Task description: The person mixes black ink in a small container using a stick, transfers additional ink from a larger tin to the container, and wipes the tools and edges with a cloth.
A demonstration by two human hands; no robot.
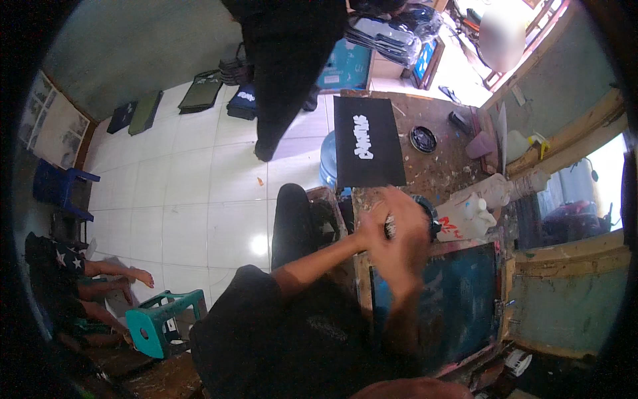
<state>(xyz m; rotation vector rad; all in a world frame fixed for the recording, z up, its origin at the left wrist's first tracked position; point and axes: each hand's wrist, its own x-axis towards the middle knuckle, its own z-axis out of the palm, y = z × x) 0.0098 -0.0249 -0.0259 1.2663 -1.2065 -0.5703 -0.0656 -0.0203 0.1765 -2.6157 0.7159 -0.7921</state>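
My left hand (pixel 374 225) and my right hand (pixel 405 243) are together above the worktable, one overlapping the other. Motion smears the fingers, and much of the left hand is hidden. A small dark patch with whitish specks (pixel 390 227) shows between them; its kind cannot be made out. Just beyond the right hand, partly covered by it, is a dark round tub (pixel 427 211). White plastic jugs (pixel 468 218) stand beside it, one with red marks. A flat black panel with white lettering (pixel 353 126) lies farther along the table.
The stained wooden table (pixel 435 176) carries a round black lid (pixel 423 139) and a pink cup (pixel 478 145). A blue-stained framed screen (pixel 435 299) lies nearer me. A person in dark clothes (pixel 286 66) stands ahead. Left are folded garments (pixel 201 92), a green stool (pixel 147 332) and someone's legs (pixel 109 269).
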